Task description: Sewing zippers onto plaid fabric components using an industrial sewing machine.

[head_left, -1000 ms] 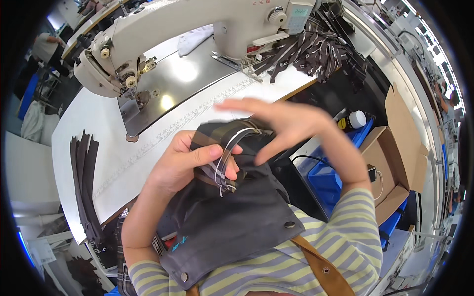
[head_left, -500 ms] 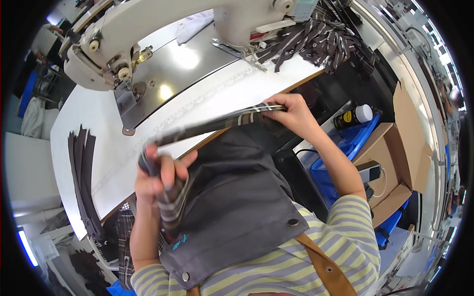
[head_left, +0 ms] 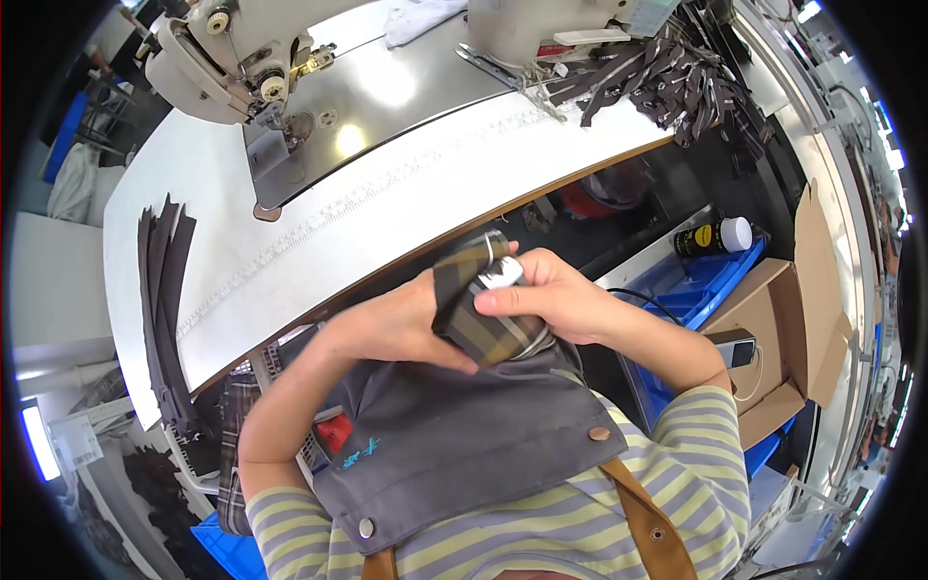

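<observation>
Close together over my grey apron [head_left: 464, 425], at the table's front edge, both hands hold a bunched piece of brown and dark plaid fabric [head_left: 478, 338]. My left hand [head_left: 396, 324] is closed round its left side, the thumb below and the fingers partly hidden behind the cloth. From the other side my right hand [head_left: 556, 295] grips it, thumb lying across the front. A small white patch [head_left: 501, 275] with a dark mark shows on the fabric beside the right thumb. How the cloth is folded inside my hands is hidden.
A sewing machine [head_left: 198, 68] stands on the white table [head_left: 387, 217]. Dark strips [head_left: 164, 319] lie at left, more in a heap [head_left: 677, 87] at back right. Tweezers [head_left: 488, 66] rest near the machine. At right are a bottle [head_left: 713, 236], blue bin [head_left: 710, 300] and cardboard box [head_left: 773, 309].
The plaid fabric, stretched as a long band between my hands before, is now bunched up. My hands have come together, the left moving right and the right moving down. The view has shifted slightly.
</observation>
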### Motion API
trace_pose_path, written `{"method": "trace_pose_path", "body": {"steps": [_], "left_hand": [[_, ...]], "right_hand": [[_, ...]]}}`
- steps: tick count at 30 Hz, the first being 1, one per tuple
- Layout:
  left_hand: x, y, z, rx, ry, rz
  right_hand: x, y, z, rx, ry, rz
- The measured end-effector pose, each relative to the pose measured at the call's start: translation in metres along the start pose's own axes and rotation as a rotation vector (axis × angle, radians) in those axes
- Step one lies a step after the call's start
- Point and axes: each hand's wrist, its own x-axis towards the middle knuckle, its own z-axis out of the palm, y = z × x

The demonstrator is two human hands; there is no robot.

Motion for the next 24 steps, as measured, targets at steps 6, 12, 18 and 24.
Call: {"method": "trace_pose_path", "body": {"steps": [6,12,18,24], "left_hand": [[-0.005,-0.03,0.026,-0.228,0.452,-0.024],[-0.003,-0.062,0.033,-0.725,0.484,-0.106],[0.016,-0.062,0.041,-0.712,0.257,-0.236],[0.04,-0.049,0.055,-0.605,0.485,-0.25]], "right_hand": [[0.004,-0.011,0.02,0.022,0.025,0.114],[-0.025,-0.005,0.002,-0.627,0.154,-0.447],[-0.014,0.015,0.009,-0.468,-0.005,-0.367],[-0.044,0.027,-0.007,-0.754,0.61,-1.197]]}}
